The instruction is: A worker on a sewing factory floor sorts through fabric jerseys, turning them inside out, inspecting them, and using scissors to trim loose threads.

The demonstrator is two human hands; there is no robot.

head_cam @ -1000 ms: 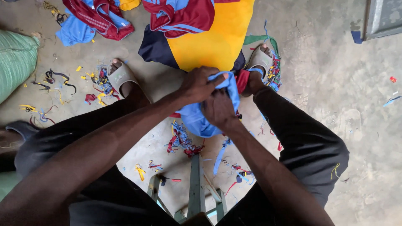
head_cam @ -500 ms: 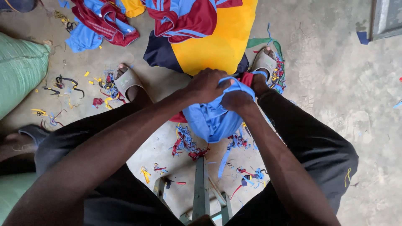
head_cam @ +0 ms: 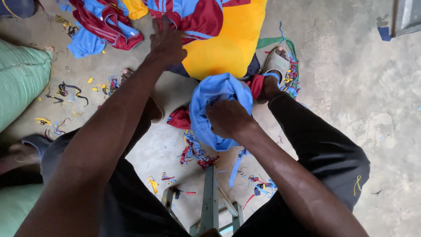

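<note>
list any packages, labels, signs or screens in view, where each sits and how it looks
Green woven sack: at the left edge on the concrete floor, bulging, pale green, plain.
No label, sign or screen shows anywhere else; the rest is loose cloth and scraps.
</note>
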